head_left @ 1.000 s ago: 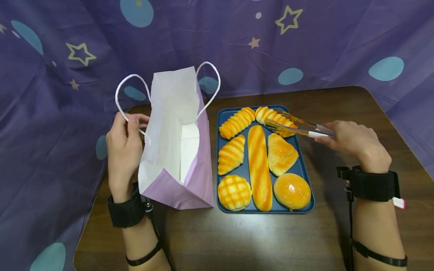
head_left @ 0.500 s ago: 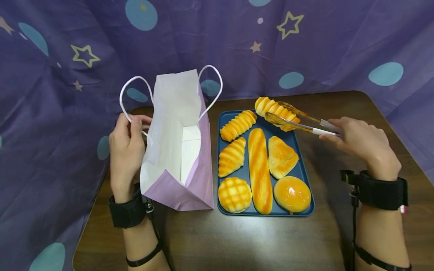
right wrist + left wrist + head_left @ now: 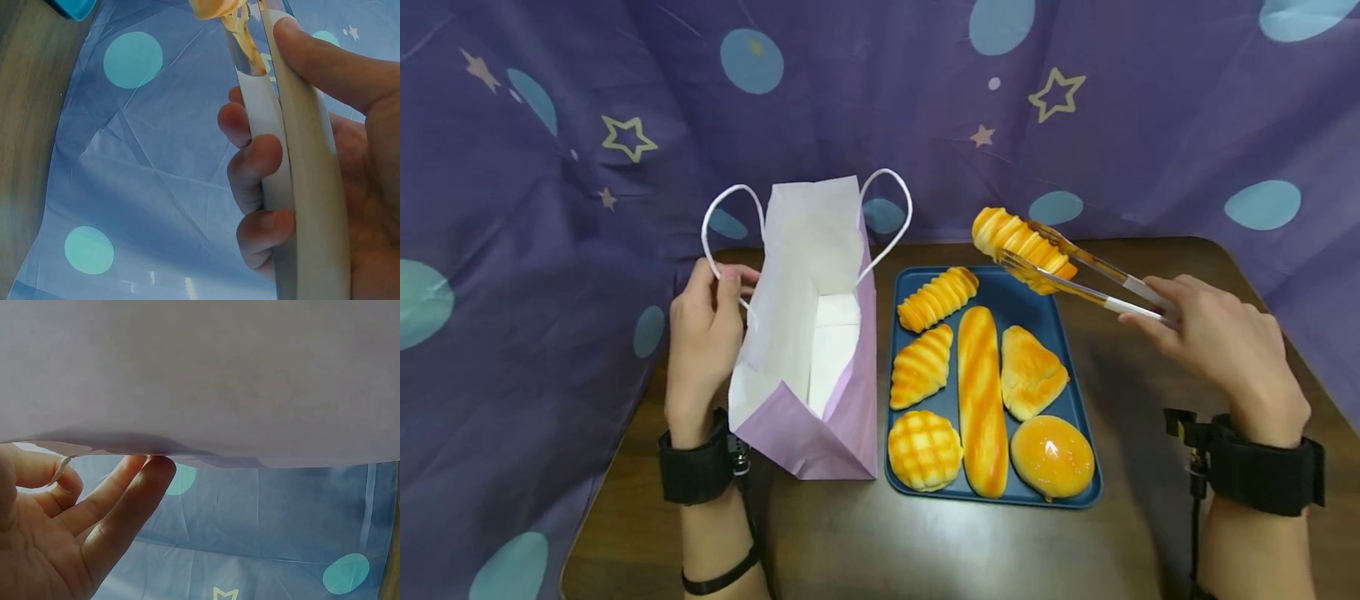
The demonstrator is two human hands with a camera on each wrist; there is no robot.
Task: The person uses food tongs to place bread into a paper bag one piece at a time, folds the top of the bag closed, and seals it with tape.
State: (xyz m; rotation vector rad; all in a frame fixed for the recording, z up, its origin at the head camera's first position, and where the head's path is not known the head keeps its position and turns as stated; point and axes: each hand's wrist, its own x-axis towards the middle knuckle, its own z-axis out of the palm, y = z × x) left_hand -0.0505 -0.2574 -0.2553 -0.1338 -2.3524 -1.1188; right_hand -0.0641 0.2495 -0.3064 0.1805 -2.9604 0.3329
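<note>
My right hand (image 3: 1232,342) grips a pair of tongs (image 3: 1120,292) by the white handles; in the right wrist view its fingers wrap round the tongs (image 3: 312,187). Between the tong tips a ridged spiral bread roll (image 3: 1018,242) hangs above the back of the blue tray (image 3: 1030,312). My left hand (image 3: 703,342) pinches the white cord handle (image 3: 707,225) of a lilac paper bag (image 3: 850,417), which stands upright with its mouth wide. In the left wrist view thumb and finger hold the cord (image 3: 61,470), while other fingertips touch the bag's side (image 3: 206,381).
Left on the tray are another spiral roll (image 3: 938,298), a croissant (image 3: 922,367), a grid-topped bun (image 3: 925,450), a long loaf (image 3: 981,400), a triangular pastry (image 3: 1032,372) and a glossy seeded bun (image 3: 1052,457). A purple curtain (image 3: 925,100) hangs behind the wooden table (image 3: 962,550).
The tongs have lifted the spiral roll off the tray's back right corner, the right hand rising with them. The left hand keeps its hold on the bag handle. The head view has shifted.
</note>
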